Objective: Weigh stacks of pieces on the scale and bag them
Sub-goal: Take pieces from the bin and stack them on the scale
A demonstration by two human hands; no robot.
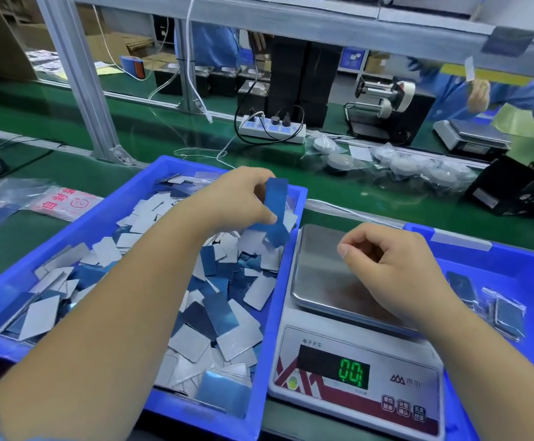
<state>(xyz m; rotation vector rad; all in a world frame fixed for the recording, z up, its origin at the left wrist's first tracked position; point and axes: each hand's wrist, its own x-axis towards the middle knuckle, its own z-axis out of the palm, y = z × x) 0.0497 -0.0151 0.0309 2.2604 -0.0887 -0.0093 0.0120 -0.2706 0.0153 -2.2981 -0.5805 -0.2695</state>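
A blue bin [286,249] in front of me holds several loose rectangular pieces [227,316], blue on one side and silver-white on the other. My left hand [234,198] hovers over the bin's far right corner, shut on a few blue pieces [277,211] held upright. To the right stands a white digital scale [354,377] with a bare steel pan [319,268]; its green display reads zero. My right hand [393,265] floats above the pan, fingers curled loosely with nothing in them.
A second blue bin [514,268] on the right holds bagged pieces [507,316]. Clear bags [36,202] lie at the left on the green belt. A power strip [272,128], bagged white discs [418,167], black boxes and another person's scale stand further back.
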